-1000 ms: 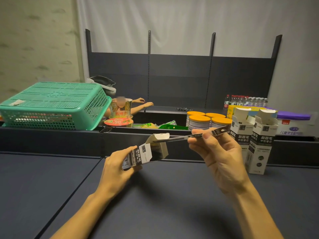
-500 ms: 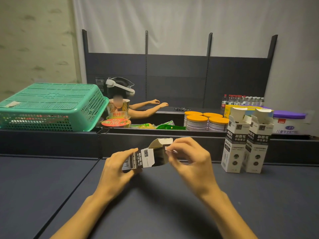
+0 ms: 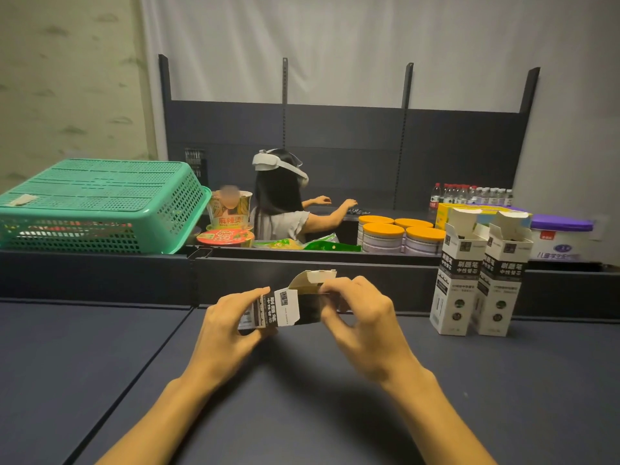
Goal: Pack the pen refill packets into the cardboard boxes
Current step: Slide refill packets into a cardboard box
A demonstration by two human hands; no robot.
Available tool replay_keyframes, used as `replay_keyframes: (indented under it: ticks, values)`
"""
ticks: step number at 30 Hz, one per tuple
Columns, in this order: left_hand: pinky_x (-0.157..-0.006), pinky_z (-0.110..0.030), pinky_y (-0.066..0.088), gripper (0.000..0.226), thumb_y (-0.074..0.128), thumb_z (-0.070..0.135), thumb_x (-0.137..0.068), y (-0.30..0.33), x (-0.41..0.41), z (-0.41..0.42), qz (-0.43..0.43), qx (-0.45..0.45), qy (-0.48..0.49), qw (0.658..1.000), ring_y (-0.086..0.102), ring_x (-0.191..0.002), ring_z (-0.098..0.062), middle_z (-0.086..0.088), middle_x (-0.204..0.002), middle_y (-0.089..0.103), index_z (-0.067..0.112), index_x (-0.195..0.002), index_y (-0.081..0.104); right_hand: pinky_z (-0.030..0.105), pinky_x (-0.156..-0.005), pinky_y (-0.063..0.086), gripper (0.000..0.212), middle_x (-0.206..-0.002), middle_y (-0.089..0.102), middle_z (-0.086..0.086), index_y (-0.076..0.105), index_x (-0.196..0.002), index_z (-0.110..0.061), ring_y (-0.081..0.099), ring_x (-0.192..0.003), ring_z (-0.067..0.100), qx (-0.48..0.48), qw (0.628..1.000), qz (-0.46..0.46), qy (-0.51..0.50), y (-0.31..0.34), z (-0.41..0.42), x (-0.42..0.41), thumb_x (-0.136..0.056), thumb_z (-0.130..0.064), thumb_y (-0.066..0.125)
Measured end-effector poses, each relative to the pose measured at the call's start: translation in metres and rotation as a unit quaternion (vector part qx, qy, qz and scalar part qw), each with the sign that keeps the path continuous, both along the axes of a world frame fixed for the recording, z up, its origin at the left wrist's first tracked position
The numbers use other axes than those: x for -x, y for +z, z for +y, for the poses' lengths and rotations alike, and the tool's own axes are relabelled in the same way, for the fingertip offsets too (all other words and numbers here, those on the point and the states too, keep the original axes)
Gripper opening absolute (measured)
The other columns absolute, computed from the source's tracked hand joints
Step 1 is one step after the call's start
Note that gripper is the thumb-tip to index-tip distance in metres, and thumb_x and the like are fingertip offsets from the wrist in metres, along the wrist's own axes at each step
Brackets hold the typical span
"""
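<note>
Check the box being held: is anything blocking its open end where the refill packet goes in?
Only the right hand itself covers the open end of the held box; its top flap stands clear.

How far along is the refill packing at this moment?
Done: nothing looks finished, since no box is closed. In hand: the left hand grips a small box lying sideways while the right hand works at its open flap. Left: two upright boxes on the table stand open-topped; their contents are hidden.
</note>
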State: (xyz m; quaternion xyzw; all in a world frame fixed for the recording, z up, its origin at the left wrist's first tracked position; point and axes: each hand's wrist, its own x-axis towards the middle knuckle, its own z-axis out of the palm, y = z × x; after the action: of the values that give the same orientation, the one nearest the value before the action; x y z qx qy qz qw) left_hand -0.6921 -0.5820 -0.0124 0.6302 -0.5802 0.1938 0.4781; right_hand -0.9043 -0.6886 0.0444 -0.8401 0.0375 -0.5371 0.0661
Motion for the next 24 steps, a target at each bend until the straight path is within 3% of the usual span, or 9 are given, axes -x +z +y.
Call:
replay_keyframes:
  ticks: [4, 10, 14, 20, 24]
  values:
    - [-0.09, -0.039, 0.048, 0.059, 0.07, 0.045, -0.072, -0.0012, -0.0009, -0.0011, -0.009, -0.001, -0.001, 1.0, 0.054, -0.109, -0.006, 0.018, -0.12, 0.059, 0.035, -0.128, 0.053, 0.027, -0.058, 0.04, 0.019, -0.078, 0.063, 0.0, 0.065, -0.096, -0.015, 0.045, -0.069, 0.012, 0.042, 0.998, 0.035, -0.029, -0.0024, 0.0012, -0.0057, -0.084, -0.02, 0.051]
    - [-0.09, -0.036, 0.046, 0.06, 0.073, 0.037, -0.07, -0.0005, 0.0012, 0.0002, 0.0, -0.001, 0.007, 1.0, 0.052, -0.107, -0.004, 0.015, -0.118, 0.06, 0.028, -0.127, 0.056, 0.027, -0.07, 0.052, 0.025, -0.105, 0.064, 0.003, 0.066, -0.109, -0.008, 0.057, -0.084, 0.012, 0.011, 0.999, 0.03, 0.027, -0.0011, 0.006, -0.004, -0.091, -0.018, 0.052]
    - [-0.091, -0.04, 0.047, 0.061, 0.073, 0.038, -0.071, -0.0022, -0.0007, -0.0002, 0.0, -0.008, 0.004, 1.0, 0.053, -0.11, -0.006, 0.014, -0.121, 0.06, 0.03, -0.129, 0.055, 0.039, -0.064, 0.055, 0.022, -0.101, 0.067, 0.006, 0.063, -0.111, -0.008, 0.062, -0.076, 0.023, 0.012, 1.0, 0.01, 0.014, -0.0054, 0.0012, -0.0041, -0.09, -0.011, 0.057]
    - [-0.092, -0.029, 0.042, 0.059, 0.068, 0.046, -0.073, -0.0006, 0.0031, 0.001, -0.011, -0.011, 0.002, 1.0, 0.049, -0.111, 0.0, 0.021, -0.121, 0.055, 0.038, -0.129, 0.051, 0.032, -0.052, 0.047, 0.022, -0.082, 0.07, 0.003, 0.068, -0.098, -0.012, 0.052, -0.066, 0.015, 0.075, 0.996, 0.014, -0.039, -0.0039, 0.0011, -0.0055, -0.088, -0.017, 0.05]
    - [-0.091, -0.028, 0.042, 0.061, 0.071, 0.038, -0.071, 0.0001, 0.0036, 0.0007, -0.004, -0.009, 0.007, 1.0, 0.05, -0.108, -0.002, 0.017, -0.119, 0.058, 0.032, -0.129, 0.053, 0.04, -0.061, 0.054, 0.026, -0.101, 0.069, 0.004, 0.067, -0.108, -0.012, 0.062, -0.074, 0.025, 0.042, 0.998, 0.043, -0.011, -0.0067, 0.0021, -0.0068, -0.089, -0.016, 0.05]
